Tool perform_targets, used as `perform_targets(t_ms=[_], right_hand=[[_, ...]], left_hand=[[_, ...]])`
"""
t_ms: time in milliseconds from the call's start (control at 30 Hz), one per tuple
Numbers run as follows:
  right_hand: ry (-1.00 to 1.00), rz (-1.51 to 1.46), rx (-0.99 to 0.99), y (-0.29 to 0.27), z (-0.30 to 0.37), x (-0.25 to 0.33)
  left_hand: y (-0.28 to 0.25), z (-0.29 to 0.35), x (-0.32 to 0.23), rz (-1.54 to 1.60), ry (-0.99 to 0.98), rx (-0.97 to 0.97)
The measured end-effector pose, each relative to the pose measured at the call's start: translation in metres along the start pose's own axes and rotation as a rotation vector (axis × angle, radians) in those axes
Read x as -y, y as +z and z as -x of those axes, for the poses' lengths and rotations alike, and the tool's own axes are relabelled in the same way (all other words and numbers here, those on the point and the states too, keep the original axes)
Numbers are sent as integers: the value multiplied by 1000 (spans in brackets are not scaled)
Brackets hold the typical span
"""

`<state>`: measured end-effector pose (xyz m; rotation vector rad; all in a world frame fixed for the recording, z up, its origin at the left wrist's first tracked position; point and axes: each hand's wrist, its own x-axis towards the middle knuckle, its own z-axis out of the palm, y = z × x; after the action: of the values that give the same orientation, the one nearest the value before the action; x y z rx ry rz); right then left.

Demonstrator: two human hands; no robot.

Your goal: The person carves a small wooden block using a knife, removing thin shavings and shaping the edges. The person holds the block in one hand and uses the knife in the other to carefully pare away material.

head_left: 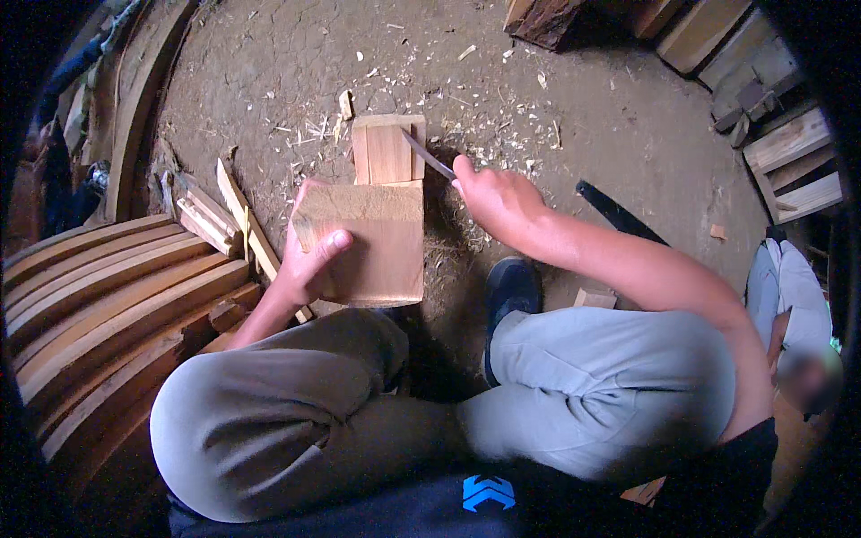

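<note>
My left hand point(314, 260) grips a thick block of light brown wood point(381, 255) by its left side, the thumb lying on its face. Just beyond its far edge is a narrower wooden section point(384, 152) with a line along its right side. I cannot tell whether it belongs to the same piece. In my right hand point(502, 199) is a knife point(429, 155), its handle hidden by my closed fingers. The knife's thin blade points to the far left, its tip at the narrower section's right part.
Pale wood shavings point(395, 81) litter the dirt floor. Stacked boards point(117, 296) fill the left, with loose sticks point(242, 211) beside them. A dark, tapering blade-like strip point(619, 211) lies right of my shoe point(513, 287). Timber point(704, 40) stands far right; another person point(794, 296) is nearer.
</note>
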<state>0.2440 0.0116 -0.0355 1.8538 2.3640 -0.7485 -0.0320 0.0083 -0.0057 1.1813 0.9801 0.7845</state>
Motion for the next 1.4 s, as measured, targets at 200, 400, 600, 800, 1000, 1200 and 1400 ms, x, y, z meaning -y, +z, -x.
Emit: perform_targets(t_ms=[200,400,600,800,1000,1200,1400], right_hand=[[-29,-13,-17,3,-3,-1],[-19,27,-23,7,-4,-4],[2,16,-4,2,-3,2],[7,-3,-7,1,-4,0],[2,1,2,3,-4,1],[-17,43,-7,2,-5,1],[4,48,2,1,-2,-1]], left_hand=[[-2,-1,4,75,-7,22],[0,1,4,77,-37,-54],[-1,-1,3,73,-6,11],[-1,-3,1,51,-12,2],[-1,-2,3,46,-5,5],[-1,-2,1,23,-3,8],[-1,-5,6,11,3,33]])
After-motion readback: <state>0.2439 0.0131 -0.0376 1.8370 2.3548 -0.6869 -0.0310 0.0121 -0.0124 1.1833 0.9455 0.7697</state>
